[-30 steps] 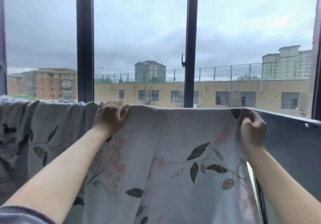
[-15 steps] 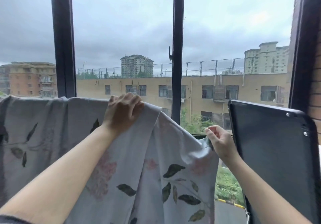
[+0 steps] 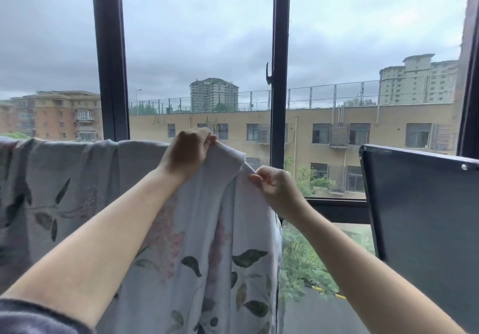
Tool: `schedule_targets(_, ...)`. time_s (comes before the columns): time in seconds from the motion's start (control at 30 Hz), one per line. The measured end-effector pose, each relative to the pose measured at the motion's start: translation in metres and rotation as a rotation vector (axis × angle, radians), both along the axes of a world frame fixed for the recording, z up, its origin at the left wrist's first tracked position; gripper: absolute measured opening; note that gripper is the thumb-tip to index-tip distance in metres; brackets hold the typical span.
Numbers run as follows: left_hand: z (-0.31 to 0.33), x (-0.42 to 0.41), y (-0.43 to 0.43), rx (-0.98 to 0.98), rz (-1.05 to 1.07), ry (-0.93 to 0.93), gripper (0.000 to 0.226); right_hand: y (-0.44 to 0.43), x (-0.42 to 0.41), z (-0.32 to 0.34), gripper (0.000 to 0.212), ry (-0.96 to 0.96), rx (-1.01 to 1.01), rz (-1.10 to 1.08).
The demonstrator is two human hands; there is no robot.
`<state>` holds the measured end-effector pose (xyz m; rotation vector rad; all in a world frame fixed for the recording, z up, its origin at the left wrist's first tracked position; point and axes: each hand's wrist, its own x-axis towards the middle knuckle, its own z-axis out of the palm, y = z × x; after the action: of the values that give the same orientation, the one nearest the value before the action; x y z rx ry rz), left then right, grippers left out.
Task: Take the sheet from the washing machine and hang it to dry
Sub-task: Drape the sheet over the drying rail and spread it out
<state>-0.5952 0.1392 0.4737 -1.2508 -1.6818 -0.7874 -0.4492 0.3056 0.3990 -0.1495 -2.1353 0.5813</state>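
Fingers [image 3: 204, 136]: those of the left hand [image 3: 188, 154] were curled over the top edge of the sheet [image 3: 77, 178] and gripped a fold of it; thumb and forefinger of the right hand [image 3: 274, 185] pinched the same edge, the other fingers bent.
Hands: just beside each other near the centre of the view; the right lay at 4 o'clock from the left, with cloth between them.
Sheet: pale grey, printed with dark leaves and pink blossoms; draped from the 9 o'clock edge to the centre; its support was hidden; its right end hung in vertical folds toward 6 o'clock.
Window frame [image 3: 280, 48]: dark uprights at 12 and 10 o'clock; a handle [image 3: 268, 74] sat on the central one.
Dark panel [image 3: 420, 217]: stood at 4 o'clock, apart from the sheet.
Sleeve [image 3: 31, 315]: grey, at 7 o'clock.
Outlook: a tan building [image 3: 363, 131] lay under grey cloud.
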Motion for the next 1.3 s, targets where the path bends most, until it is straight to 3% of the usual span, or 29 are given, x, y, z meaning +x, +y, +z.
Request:
schedule_targets(0.13,0.001,-0.008,-0.013,0.005,0.009,-0.030,0.029,0.017,0.015,0.003,0.032,0.085,0.165,-0.139)
schedule_targets(0.27,0.002,-0.023,-0.025,0.035,0.079,-0.123,0.028,0.043,0.047,0.010,0.028,0.244,0.045,-0.305)
schedule_targets(0.37,0.000,-0.029,-0.031,0.024,0.128,-0.107,0.029,0.057,0.066,0.007,0.028,0.223,-0.008,-0.359)
schedule_targets(0.6,-0.010,-0.026,-0.028,0.005,0.218,0.036,0.048,0.050,0.071,-0.014,0.034,-0.102,0.014,-0.304)
schedule_targets(0.7,-0.014,-0.028,-0.034,-0.027,0.172,0.097,0.050,0.033,0.062,-0.007,0.020,-0.104,-0.008,-0.228)
schedule_targets(0.83,-0.017,-0.035,-0.047,-0.070,0.171,0.174,0.039,-0.008,0.030,0.024,0.028,-0.029,0.051,-0.066)
schedule_targets(0.93,-0.017,-0.049,-0.063,-0.089,0.206,0.149,0.045,-0.049,-0.004,0.050,0.033,-0.043,0.141,-0.025)
schedule_targets(1.13,-0.016,-0.059,-0.077,-0.092,0.195,0.138,0.044,-0.116,-0.077,0.087,0.043,-0.205,0.434,-0.323)
schedule_targets(1.3,-0.017,-0.097,-0.114,-0.058,0.196,0.138,0.040,-0.124,-0.096,0.077,0.055,-0.105,0.573,-0.600)
